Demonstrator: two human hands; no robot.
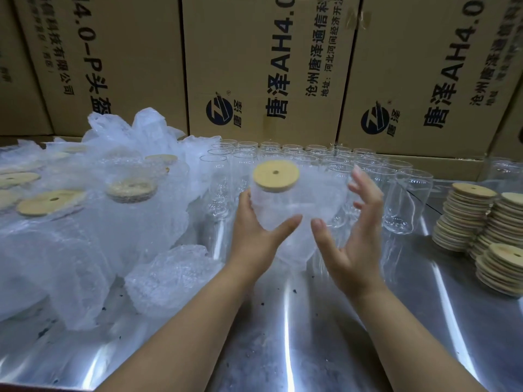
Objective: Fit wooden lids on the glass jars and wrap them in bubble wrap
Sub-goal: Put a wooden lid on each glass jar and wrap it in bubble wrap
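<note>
Back wall: stacked cardboard boxes (254, 66) with printed Chinese text and "AH4.0". In front of them a shiny steel table (311, 335), dark specks on the surface. Left side of the table: big heap of wrapped jars (85, 222), lidded, several wooden tops showing through or above the plastic. Just in front of that heap, a loose wad of bubble wrap (169, 275) lying flat on the table. Centre back: rows of empty glass jars (339, 162), upright, no lids, packed close together against the boxes. Right edge: stacks of wooden lids (481, 222), round, each with a small centre hole, three stacks visible, touching each other. Task item: one glass jar (297, 202) held up off the table at centre, in front of the empty rows, tilted slightly left, bubble wrap sheet around its body, outline blurred. Left hand (254, 230) grips it from the left, thumb across the front of the wrap, fingers curled behind. Right hand (351, 236) is just beside the jar's right side, fingers spread apart and straight, blurred; contact with the wrap not clear. Wooden lid (276, 175) sits on the jar's mouth, centre hole facing up, unwrapped.
</note>
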